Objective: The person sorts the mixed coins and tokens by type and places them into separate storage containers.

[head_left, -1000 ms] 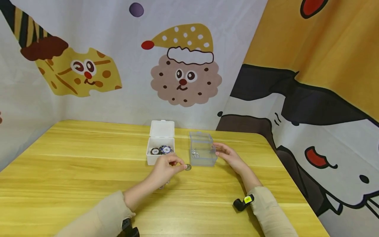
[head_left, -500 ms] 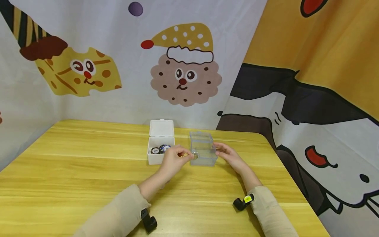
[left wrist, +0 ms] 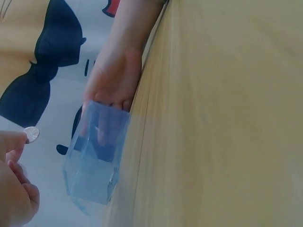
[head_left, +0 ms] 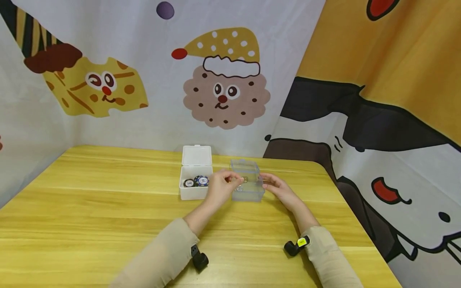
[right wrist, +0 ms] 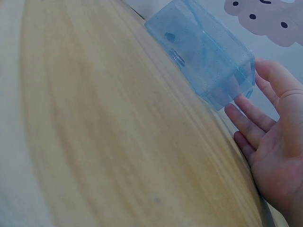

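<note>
My left hand (head_left: 219, 188) pinches a coin (left wrist: 31, 135) between thumb and fingertips. In the head view it is above the clear plastic box (head_left: 248, 196), whose top is open. Several coins (head_left: 239, 187) lie inside, near the box's left wall, and show dimly through the plastic in the right wrist view. My right hand (head_left: 281, 192) stays at the right wall of the box, its loosely extended fingers (right wrist: 248, 124) touching the plastic.
Left of the clear box, a white box (head_left: 192, 195) stands with its lid (head_left: 197, 155) raised. A black poker chip (head_left: 189, 183) and a blue one (head_left: 201, 181) lie in it. The wooden table (head_left: 90, 208) ends at a printed curtain (head_left: 151, 132).
My left hand has carried the coin rightward and away from me, from in front of the clear box to over it. My right hand keeps its place at the box.
</note>
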`<state>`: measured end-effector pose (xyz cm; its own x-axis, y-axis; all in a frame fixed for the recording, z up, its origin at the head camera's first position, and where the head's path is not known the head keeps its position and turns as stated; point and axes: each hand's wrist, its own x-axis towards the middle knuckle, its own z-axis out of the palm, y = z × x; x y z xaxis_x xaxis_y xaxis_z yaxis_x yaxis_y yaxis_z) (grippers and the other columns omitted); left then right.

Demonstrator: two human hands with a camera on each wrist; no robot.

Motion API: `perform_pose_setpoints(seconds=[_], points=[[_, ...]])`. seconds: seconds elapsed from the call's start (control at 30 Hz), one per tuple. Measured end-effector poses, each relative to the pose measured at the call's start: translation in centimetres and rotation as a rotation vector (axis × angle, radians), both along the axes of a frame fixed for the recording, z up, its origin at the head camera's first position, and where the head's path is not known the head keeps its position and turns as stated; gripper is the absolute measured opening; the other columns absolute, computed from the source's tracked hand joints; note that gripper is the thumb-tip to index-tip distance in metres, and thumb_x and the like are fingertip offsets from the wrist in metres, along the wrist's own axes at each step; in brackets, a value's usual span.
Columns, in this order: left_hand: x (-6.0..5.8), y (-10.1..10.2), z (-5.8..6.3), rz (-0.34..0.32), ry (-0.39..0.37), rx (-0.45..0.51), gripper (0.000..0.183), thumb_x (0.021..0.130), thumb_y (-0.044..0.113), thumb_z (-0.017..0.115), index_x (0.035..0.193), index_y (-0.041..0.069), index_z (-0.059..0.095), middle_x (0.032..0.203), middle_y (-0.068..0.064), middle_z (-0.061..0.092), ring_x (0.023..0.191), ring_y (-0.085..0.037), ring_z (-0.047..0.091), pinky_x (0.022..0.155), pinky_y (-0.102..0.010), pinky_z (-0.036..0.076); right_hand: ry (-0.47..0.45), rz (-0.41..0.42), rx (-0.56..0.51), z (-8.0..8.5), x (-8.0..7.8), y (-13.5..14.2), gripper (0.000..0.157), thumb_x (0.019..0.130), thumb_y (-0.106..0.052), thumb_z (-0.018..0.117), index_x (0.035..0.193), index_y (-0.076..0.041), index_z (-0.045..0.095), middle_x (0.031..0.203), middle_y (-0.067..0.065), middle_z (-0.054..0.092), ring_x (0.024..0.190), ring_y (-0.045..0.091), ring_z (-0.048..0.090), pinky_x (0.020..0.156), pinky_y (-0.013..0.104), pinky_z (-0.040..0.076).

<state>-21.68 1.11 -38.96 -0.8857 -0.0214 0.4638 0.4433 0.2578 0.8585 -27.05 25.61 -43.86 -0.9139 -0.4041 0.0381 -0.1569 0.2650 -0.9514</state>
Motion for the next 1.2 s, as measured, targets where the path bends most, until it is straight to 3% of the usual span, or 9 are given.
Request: perform_pose_setpoints(seconds=[0.43, 0.7, 0.93, 1.2], points=[[-1.9, 2.5, -1.1, 0.041, -0.096, 0.008, 0.007, 0.073, 0.011, 0.073, 0.068, 0.010, 0.068, 0.058, 0.002, 0.041, 0.059, -0.012, 0.039, 0.054, -0.024, 0.034, 0.020, 0.043, -0.015, -0.1, -0.1, 0.2, 0.042, 0.093, -0.011, 0.049, 0.134, -0.010, 0.040, 0.135, 0.013, 0.040, 0.121, 0.032, 0.037, 0.097, 0.048, 0.031], [-2.7, 3.1, -1.5, 0.070, -0.155, 0.003, 0.007, 0.075, 0.014, 0.072, 0.069, 0.011, 0.069, 0.060, 0.001, 0.041, 0.060, -0.013, 0.040, 0.053, -0.025, 0.034, 0.002, 0.019, -0.025, 0.0, -0.1, 0.2, 0.041, 0.091, -0.017, 0.053, 0.131, -0.015, 0.044, 0.133, 0.008, 0.043, 0.120, 0.027, 0.039, 0.098, 0.046, 0.031], [-3.6, 2.9, -2.2, 0.151, -0.125, -0.056, 0.006, 0.071, 0.013, 0.075, 0.068, 0.010, 0.070, 0.059, 0.003, 0.042, 0.058, -0.012, 0.039, 0.050, -0.024, 0.032, 0.015, 0.028, -0.014, -0.2, -0.2, 0.2, 0.042, 0.091, -0.019, 0.054, 0.131, -0.015, 0.044, 0.132, 0.008, 0.044, 0.119, 0.027, 0.040, 0.097, 0.048, 0.031], [-4.0, 2.8, -2.9, 0.179, -0.107, -0.090, 0.005, 0.069, 0.014, 0.076, 0.067, 0.011, 0.072, 0.059, 0.003, 0.045, 0.057, -0.011, 0.040, 0.050, -0.024, 0.033, 0.013, 0.029, -0.022, -0.2, -0.3, 0.2, 0.043, 0.090, -0.022, 0.055, 0.131, -0.015, 0.045, 0.132, 0.007, 0.044, 0.119, 0.026, 0.040, 0.097, 0.047, 0.031]])
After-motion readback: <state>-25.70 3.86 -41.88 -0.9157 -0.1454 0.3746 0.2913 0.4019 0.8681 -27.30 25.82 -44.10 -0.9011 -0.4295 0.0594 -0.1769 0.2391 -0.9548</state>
